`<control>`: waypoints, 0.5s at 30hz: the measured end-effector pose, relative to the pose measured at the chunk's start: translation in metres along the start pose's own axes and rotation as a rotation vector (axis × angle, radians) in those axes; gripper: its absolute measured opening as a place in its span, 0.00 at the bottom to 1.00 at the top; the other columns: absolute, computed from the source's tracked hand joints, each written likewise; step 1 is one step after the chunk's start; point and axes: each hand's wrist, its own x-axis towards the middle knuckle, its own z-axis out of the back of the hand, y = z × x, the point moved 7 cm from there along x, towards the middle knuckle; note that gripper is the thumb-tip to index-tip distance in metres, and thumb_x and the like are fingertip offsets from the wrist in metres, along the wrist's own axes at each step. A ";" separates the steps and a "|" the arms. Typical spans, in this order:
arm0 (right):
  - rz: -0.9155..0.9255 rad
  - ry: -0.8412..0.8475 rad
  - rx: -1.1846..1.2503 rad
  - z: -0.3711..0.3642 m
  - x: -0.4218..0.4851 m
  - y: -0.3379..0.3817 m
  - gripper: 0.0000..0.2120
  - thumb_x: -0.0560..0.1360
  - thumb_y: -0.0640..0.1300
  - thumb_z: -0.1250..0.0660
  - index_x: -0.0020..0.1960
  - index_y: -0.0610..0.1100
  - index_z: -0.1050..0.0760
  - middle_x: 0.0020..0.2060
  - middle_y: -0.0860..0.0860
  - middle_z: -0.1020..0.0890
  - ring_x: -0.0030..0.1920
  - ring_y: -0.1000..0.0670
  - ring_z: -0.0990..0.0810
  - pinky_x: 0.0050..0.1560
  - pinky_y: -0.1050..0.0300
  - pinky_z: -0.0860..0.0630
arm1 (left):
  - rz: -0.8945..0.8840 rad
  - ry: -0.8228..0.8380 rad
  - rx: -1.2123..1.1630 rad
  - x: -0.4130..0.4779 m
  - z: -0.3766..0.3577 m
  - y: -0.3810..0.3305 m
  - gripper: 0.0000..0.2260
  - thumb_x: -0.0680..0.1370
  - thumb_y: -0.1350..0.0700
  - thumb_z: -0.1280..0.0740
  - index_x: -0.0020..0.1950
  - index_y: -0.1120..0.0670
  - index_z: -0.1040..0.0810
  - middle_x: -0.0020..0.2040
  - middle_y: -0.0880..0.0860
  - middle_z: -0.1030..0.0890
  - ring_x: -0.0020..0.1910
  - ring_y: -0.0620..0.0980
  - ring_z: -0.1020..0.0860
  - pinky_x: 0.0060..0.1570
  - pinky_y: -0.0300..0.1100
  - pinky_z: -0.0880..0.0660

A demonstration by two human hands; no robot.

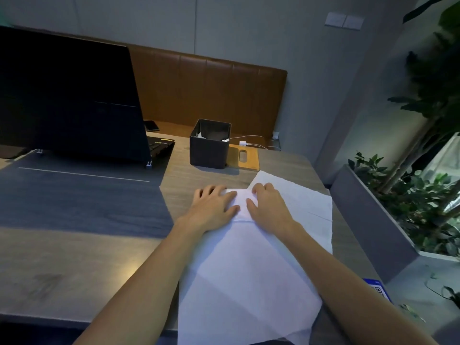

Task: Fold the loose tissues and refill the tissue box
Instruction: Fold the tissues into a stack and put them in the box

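Head view, dim room. Wooden counter (74, 257) fills the lower frame.

Large white tissue (249, 275) spread flat at centre-right, its near edge hanging over the counter's front edge. A second tissue (298, 202) lies under or beside it toward 2 o'clock; where one sheet ends and the other starts cannot be told.

Left hand (211, 207) palm down, fingers spread, pressing the far end of the big tissue where it is folded to a narrow strip. Right hand (268, 202) just beside it at 3 o'clock, also palm down, fingers curled a little onto the fold. Thumbs nearly touching. Neither grip closed on anything: both hands flat and wide, pressing, not pinching.

Tissue box (209, 148): dark, square, top open, upright, at 12 o'clock from the hands, well apart from them. Bits of white tissue show inside near the rim. Just beside it at 3 o'clock, touching or nearly, a flat wooden lid (245, 155) with an oval slot, lying on the counter.

White charger (242, 143) and cable behind the lid. Laptop (69, 100), screen dark, at 10 o'clock on a dark mat (74, 195). Phone (151, 125) on the brown padded bench (206, 95) behind. Planter with green plants (423, 195) at 3 o'clock, off the counter. Blue card (377, 290) with a printed code at the counter's right edge.
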 end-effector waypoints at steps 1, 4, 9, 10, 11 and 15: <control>-0.021 0.005 0.007 -0.001 -0.004 -0.002 0.19 0.83 0.52 0.41 0.71 0.46 0.32 0.67 0.47 0.27 0.63 0.48 0.26 0.63 0.57 0.28 | 0.000 0.035 0.023 -0.001 -0.003 -0.001 0.24 0.84 0.39 0.49 0.80 0.43 0.40 0.80 0.49 0.42 0.78 0.54 0.46 0.74 0.53 0.49; -0.103 0.015 0.101 0.003 -0.005 -0.004 0.21 0.83 0.52 0.39 0.73 0.46 0.34 0.69 0.46 0.27 0.65 0.47 0.25 0.63 0.56 0.28 | -0.014 0.060 0.039 -0.004 -0.004 -0.002 0.26 0.84 0.38 0.51 0.80 0.44 0.42 0.81 0.50 0.45 0.79 0.53 0.48 0.74 0.53 0.50; -0.251 0.090 0.409 0.007 0.011 -0.010 0.19 0.79 0.48 0.32 0.68 0.48 0.31 0.62 0.46 0.22 0.57 0.46 0.23 0.51 0.57 0.26 | -0.027 -0.032 -0.029 -0.003 0.001 -0.001 0.26 0.81 0.36 0.44 0.77 0.44 0.36 0.77 0.49 0.38 0.75 0.53 0.42 0.72 0.53 0.45; -0.255 0.076 0.457 0.007 0.014 -0.010 0.18 0.79 0.47 0.32 0.66 0.49 0.31 0.61 0.46 0.22 0.55 0.47 0.24 0.49 0.59 0.25 | -0.026 -0.038 -0.049 -0.002 0.001 0.000 0.28 0.80 0.35 0.44 0.77 0.45 0.37 0.77 0.49 0.37 0.74 0.53 0.40 0.71 0.53 0.44; -0.246 0.049 0.497 0.009 0.016 -0.009 0.17 0.79 0.45 0.32 0.66 0.50 0.31 0.60 0.47 0.21 0.53 0.49 0.24 0.48 0.59 0.25 | -0.020 -0.043 -0.074 -0.002 0.002 0.001 0.29 0.79 0.34 0.43 0.78 0.45 0.38 0.76 0.50 0.36 0.74 0.53 0.39 0.71 0.54 0.43; -0.135 -0.052 0.699 0.024 0.021 -0.003 0.19 0.80 0.42 0.31 0.68 0.53 0.30 0.53 0.53 0.20 0.50 0.52 0.21 0.47 0.63 0.23 | 0.099 -0.132 -0.521 0.003 0.018 0.010 0.31 0.80 0.35 0.40 0.80 0.43 0.42 0.77 0.51 0.36 0.75 0.53 0.37 0.73 0.55 0.39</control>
